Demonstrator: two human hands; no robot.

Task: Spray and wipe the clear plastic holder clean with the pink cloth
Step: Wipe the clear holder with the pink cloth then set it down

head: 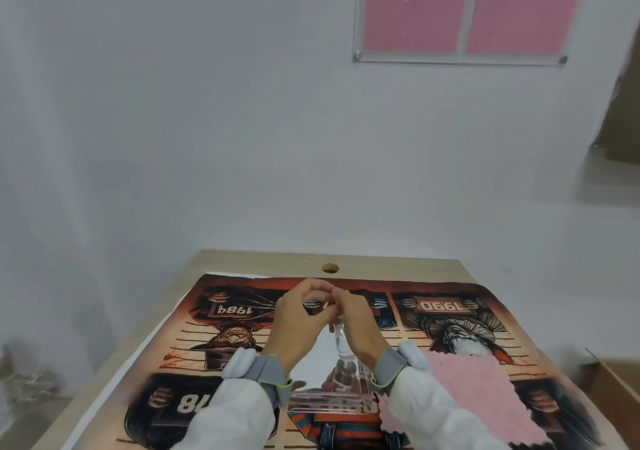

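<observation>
Nearest the camera, two white sleeves with grey wrist bands came in from the bottom edge, and between the forearms the clear plastic holder (327, 403) stood on the printed mat (450, 314), its base flat and its upright panel rising toward the hands. Just right of it, partly under the right sleeve, the pink cloth (474, 394) lay spread flat on the mat, held by neither hand. Above the holder both hands met around a small clear spray bottle (341, 340), whose body hung below them. The right hand (358, 321) was curled closed around the bottle's upper part. The left hand (301, 314) was also curled, its fingertips pinched together at the bottle's top, touching the right hand's fingers. Beyond lay the wooden table (249, 259), then a white wall.
</observation>
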